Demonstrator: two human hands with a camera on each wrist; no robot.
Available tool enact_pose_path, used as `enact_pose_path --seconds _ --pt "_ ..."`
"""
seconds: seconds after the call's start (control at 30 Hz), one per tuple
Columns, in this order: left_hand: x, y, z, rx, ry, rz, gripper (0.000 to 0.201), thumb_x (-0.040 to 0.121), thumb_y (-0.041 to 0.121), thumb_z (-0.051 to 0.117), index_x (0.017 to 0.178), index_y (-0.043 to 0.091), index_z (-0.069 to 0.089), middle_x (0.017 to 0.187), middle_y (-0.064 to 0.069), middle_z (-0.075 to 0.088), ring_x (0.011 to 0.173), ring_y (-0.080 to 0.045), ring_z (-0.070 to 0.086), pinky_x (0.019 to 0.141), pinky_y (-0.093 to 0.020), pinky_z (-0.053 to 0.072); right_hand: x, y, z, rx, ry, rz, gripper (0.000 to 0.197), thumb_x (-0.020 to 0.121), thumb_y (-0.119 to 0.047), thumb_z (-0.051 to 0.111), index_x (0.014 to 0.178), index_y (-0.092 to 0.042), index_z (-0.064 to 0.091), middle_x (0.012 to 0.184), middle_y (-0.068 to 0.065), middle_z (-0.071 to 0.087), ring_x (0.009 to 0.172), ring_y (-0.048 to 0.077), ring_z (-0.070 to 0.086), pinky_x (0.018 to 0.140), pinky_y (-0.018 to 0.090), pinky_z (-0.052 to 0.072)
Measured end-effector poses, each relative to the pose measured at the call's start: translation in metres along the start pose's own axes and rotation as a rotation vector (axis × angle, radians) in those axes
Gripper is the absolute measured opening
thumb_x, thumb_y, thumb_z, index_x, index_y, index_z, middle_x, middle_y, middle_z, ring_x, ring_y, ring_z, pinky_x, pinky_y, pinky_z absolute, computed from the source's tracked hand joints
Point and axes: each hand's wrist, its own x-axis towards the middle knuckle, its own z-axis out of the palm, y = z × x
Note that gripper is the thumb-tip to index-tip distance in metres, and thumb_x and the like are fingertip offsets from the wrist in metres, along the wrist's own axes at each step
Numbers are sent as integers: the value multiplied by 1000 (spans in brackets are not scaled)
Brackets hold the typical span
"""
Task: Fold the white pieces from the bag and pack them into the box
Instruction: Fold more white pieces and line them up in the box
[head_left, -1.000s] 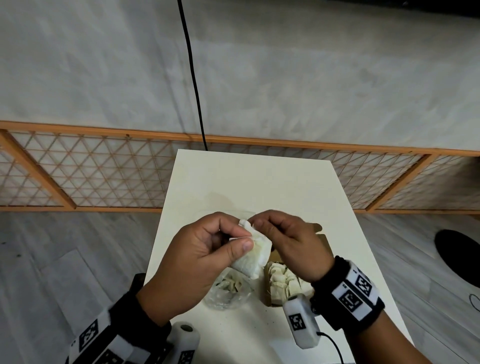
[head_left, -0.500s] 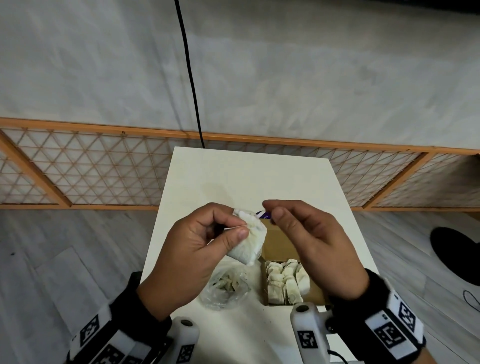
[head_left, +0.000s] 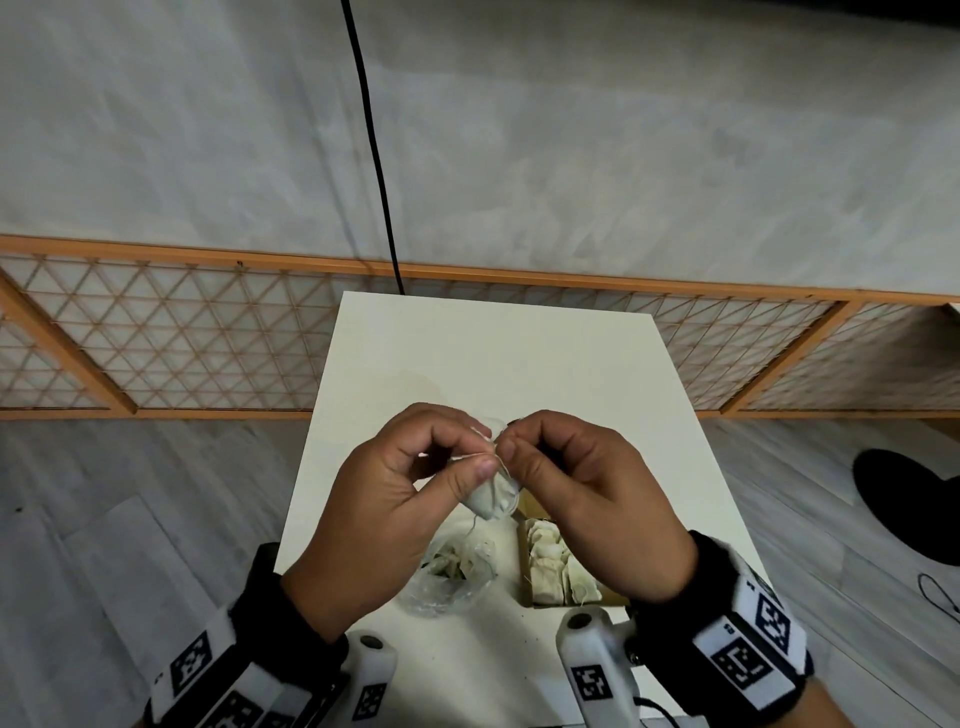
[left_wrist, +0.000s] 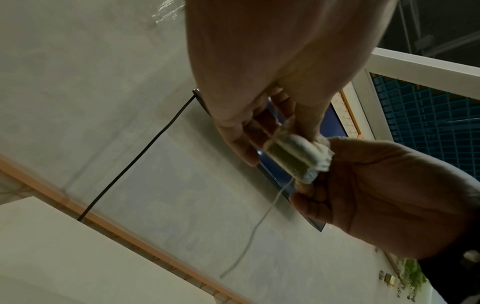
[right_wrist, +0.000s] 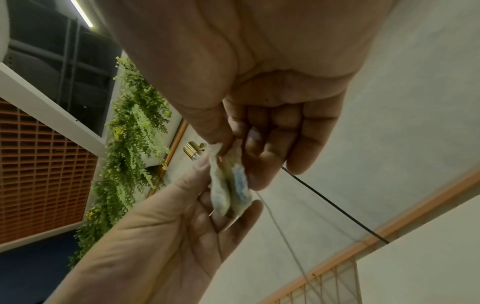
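both hands met above the counter: left hand and right hand pinched one white piece, its string dangling; bag and box lay at 6 o'clock beneath.

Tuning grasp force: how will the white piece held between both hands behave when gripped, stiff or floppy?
Probably soft: the white piece looks puffy and creased between the left hand and right hand. Likely light, since fingertip pinches hold it up. Its loose string dangles, so it may snag.
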Motion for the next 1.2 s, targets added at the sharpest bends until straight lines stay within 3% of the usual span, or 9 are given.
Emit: enact_pose_path --seconds 0.1,0.2,0.33,0.6,0.77,0.87,1.0,1.1,1.2 --pt "-1 0 3 39 25 -6 2 89 15 73 90 17 73 93 -1 74 87 -23 72 82 -32 56 -2 2 -1 40 -19 10 20 104 -10 57 90 -6 71 80 7 71 74 12 64 72 23 50" --pt "-1 -3 4 28 74 -52 8 88 27 76 92 21 73 90 -2 74 85 -29 69 80 -45 57 -3 6 -4 115 -40 33 27 105 -22 56 94 -5 74 87 16 73 85 29 69 84 39 54" --pt "0 -3 9 -32 88 -115 16 84 35 76 97 26 72 87 -3 74 83 -31 70 80 -54 58 -4 24 -3 244 -85 88 19 92 -20 74 107 -8 75 101 25 73 91 32 65 85 54 53" --pt "-8 -36 24 -86 52 -254 26 84 14 83 106 22 72 94 -2 76 90 -19 71 84 -30 59 -15 63 -30 101 -4 197 1 88 -9 77 88 -9 78 81 9 75 75 16 65 71 32 51" --pt "-26 -95 2 342 -41 -348 17 89 19 80 98 30 71 104 17 71 101 0 66 93 -23 53 -36 109 -87 -234 87 319 9 88 -20 80 80 -18 77 75 10 73 72 35 65 68 42 50" --pt "-45 -137 -20 574 -121 -365 18 89 26 79 99 36 70 116 20 61 114 1 58 99 -32 50 -51 157 -111 -408 71 483 22 87 -23 79 67 -24 72 56 -9 58 55 8 51 59 27 40" --pt "-61 -167 -34 653 -137 -460 20 88 26 80 97 40 70 126 9 56 126 -12 55 107 -37 46 -65 220 -121 -560 -28 681 21 87 -26 75 67 -28 67 75 -5 70 72 16 64 66 32 49" --pt "-67 -173 -37 643 -168 -547 16 91 27 76 99 40 70 133 6 56 123 -10 55 97 -32 46 -66 250 -115 -771 -176 773 20 89 -32 68 72 -29 59 77 -6 61 81 20 62 66 26 42" --pt "-72 -180 -38 624 -203 -615 10 94 30 73 99 39 72 130 9 61 132 -9 51 103 -33 43 -63 271 -103 -844 -262 826 21 94 -34 63 78 -24 52 75 -6 53 84 21 56 71 25 39"
